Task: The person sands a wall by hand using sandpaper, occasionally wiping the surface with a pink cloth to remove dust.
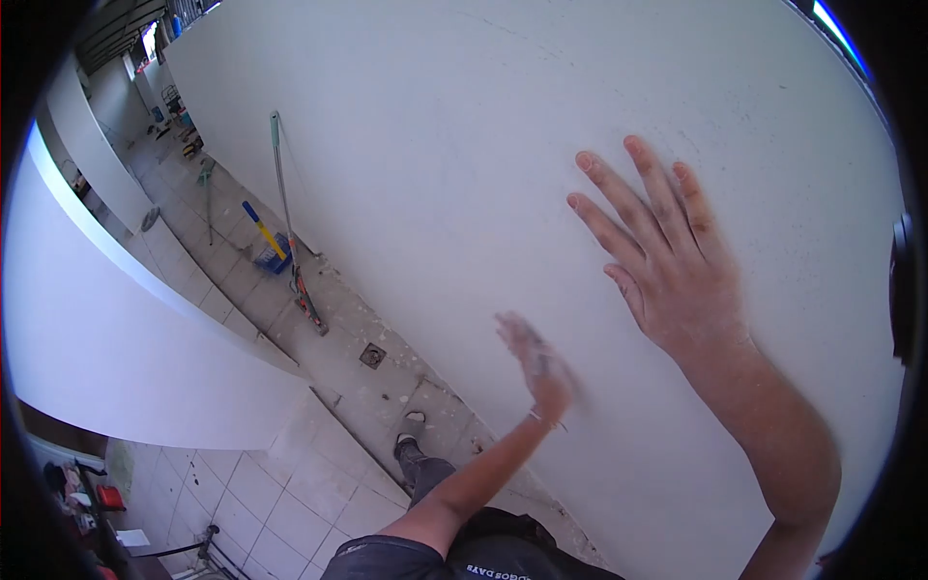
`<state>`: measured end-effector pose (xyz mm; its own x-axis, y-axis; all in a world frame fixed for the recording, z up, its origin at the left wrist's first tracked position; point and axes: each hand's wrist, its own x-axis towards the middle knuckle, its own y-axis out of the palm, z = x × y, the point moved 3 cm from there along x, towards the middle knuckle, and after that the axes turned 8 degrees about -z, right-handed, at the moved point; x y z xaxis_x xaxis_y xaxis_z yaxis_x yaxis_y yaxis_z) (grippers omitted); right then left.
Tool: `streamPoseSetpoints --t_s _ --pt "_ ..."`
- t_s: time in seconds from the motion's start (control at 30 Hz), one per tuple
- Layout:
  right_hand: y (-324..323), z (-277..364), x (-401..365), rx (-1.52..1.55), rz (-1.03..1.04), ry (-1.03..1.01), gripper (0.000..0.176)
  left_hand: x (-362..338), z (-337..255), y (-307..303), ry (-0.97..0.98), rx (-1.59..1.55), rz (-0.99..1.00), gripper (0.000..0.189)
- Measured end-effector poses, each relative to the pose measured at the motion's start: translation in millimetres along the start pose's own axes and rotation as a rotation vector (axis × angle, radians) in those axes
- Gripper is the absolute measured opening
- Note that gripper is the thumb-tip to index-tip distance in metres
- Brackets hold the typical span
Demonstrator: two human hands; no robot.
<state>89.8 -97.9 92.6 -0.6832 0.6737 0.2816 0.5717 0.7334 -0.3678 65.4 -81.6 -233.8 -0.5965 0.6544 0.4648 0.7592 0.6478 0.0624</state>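
Observation:
My right hand (672, 246) lies flat against the white wall (435, 193), with its fingers spread and nothing held. Lower and to the left, my left hand (536, 360) is close to the same wall, smeared by motion. A thin band circles the left wrist. Its fingers are too blurred to tell whether they hold anything, and contact with the wall cannot be made out. Faint marks and scratches show on the wall surface.
A long-handled mop (283, 193) leans on the wall beside a blue bucket (274, 254) with a yellow-handled tool. A drain (372, 356) sits in the dusty tiled floor. A curved white partition (126, 338) stands left; a metal frame (208, 541) is at lower left.

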Motion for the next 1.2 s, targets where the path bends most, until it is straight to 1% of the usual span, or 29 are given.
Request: streamPoseSetpoints --t_s 0.07,0.13,0.2,0.23,0.27,0.33,0.4,0.43,0.47,0.53,0.57,0.6,0.67,0.77,0.83,0.87,0.93,1.0,1.07,1.1,1.13,1.2 --pt "0.7 0.0 -1.1 0.008 -0.016 0.005 0.079 56.8 -89.0 -7.8 0.027 -0.005 0.072 0.064" --pt "1.4 0.0 -1.4 0.004 -0.033 0.014 0.078 131.2 -104.9 -7.2 0.093 -0.004 0.044 0.060" --pt "2.2 0.6 -2.7 -0.006 -0.041 0.024 0.078 183.3 -67.5 -2.3 0.013 -0.106 -0.060 0.057" --pt "1.4 1.3 -2.9 -0.003 -0.037 0.024 0.077 195.3 -25.5 -2.9 -0.128 -0.150 -0.087 0.056" --pt "0.3 1.1 -1.7 -0.002 -0.027 0.021 0.077 194.1 18.0 1.0 -0.275 -0.194 -0.111 0.056" --pt "-2.2 -1.4 -2.1 -0.025 -0.019 0.000 0.077 140.6 71.0 -0.7 -0.584 -0.218 -0.117 0.059" --pt "-3.0 1.0 -1.5 -0.047 -0.015 -0.016 0.076 64.5 102.5 7.7 -0.338 -0.077 -0.053 0.060" --pt "-2.8 2.0 -1.3 -0.037 -0.012 -0.013 0.077 40.0 78.5 8.0 -0.459 -0.095 -0.038 0.060" --pt "-2.4 2.3 -2.4 -0.029 -0.005 -0.014 0.077 28.1 41.4 1.5 -0.586 -0.114 -0.022 0.061" --pt "-3.3 0.1 -3.4 -0.032 -0.004 -0.016 0.077 58.7 -31.6 -8.1 -0.418 0.017 0.074 0.062" --pt "-3.8 -1.4 -4.7 -0.036 -0.005 -0.007 0.077 77.4 -49.4 -5.7 -0.333 0.083 0.124 0.063" --pt "-4.2 -2.9 -5.9 -0.038 -0.005 0.009 0.078 99.9 -42.6 1.4 -0.292 0.086 0.065 0.062" --pt "-3.9 -3.8 -5.7 -0.008 -0.022 0.026 0.077 144.0 -7.0 14.5 -0.196 0.093 -0.056 0.062" --pt "-4.1 -3.3 -4.2 0.008 -0.022 0.039 0.078 139.7 59.7 4.1 -0.587 -0.050 -0.080 0.060" --pt "-5.2 -1.2 -5.6 -0.008 -0.010 0.032 0.078 81.3 77.3 -3.7 -0.994 -0.457 -0.156 0.058" --pt "-5.8 -1.1 -5.6 -0.031 -0.008 0.030 0.078 48.5 84.0 -2.8 -0.940 -0.108 0.003 0.059" --pt "-5.3 -3.9 -2.8 -0.044 -0.008 0.041 0.078 41.2 65.4 1.2 -0.802 0.136 0.141 0.060" --pt "-6.4 -5.3 -6.0 -0.011 -0.002 0.036 0.078 71.4 -21.7 -6.8 -0.711 -0.061 0.102 0.062" --pt "-4.7 -4.6 -10.1 0.003 -0.011 0.052 0.078 136.5 -56.4 -4.2 -0.353 -0.107 0.057 0.063" --pt "-4.1 -5.6 -10.4 0.009 -0.018 0.075 0.078 163.1 -54.9 4.8 -0.289 -0.083 0.008 0.063" --pt "-4.5 -5.1 -10.2 0.002 -0.008 0.069 0.074 176.5 -48.6 7.9 -0.229 -0.057 -0.038 0.062" --pt "-5.9 -7.5 -6.5 -0.026 0.010 0.047 0.068 174.9 -21.1 1.9 -0.272 -0.073 -0.051 0.060"
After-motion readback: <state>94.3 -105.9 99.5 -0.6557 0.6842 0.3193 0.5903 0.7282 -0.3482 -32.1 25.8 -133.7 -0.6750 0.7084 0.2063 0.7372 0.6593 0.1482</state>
